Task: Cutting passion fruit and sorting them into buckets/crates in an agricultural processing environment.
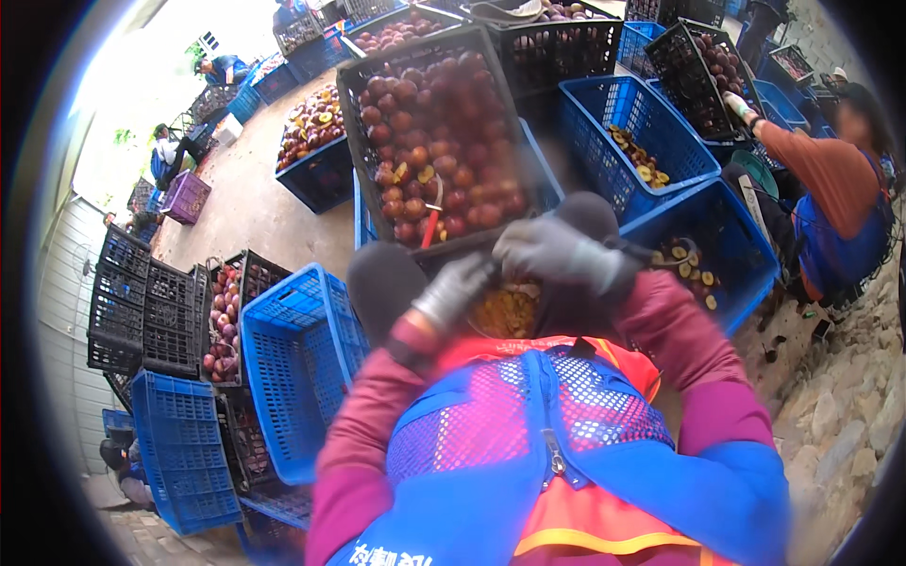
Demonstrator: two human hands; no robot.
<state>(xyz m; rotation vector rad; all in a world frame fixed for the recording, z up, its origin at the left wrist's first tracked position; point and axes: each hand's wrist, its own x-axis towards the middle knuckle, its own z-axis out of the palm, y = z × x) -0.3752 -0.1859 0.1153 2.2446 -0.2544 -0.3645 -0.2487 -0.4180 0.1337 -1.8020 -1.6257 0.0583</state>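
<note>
A black plastic crate (351,141) full of dark reddish-purple round fruit (453,104) leans in front of my knees, and its right side is blurred. My left hand (457,291), in a grey glove, is closed at the crate's near rim. Also gloved in grey, my right hand (563,253) curls its fingers over the same rim, close to the left. A curved knife with a red handle (431,226) lies on the fruit, next to several cut pieces with yellow insides. Below my hands, between my legs, sits yellow-orange pulp (507,311); its container is mostly hidden.
Blue crates (604,94) (746,226) with cut fruit halves stand to the right. At left are an upright-tilted blue crate (283,377), stacked black crates (142,302) and more fruit (226,321). A co-worker (830,189) sits at right, one gloved hand on a black crate.
</note>
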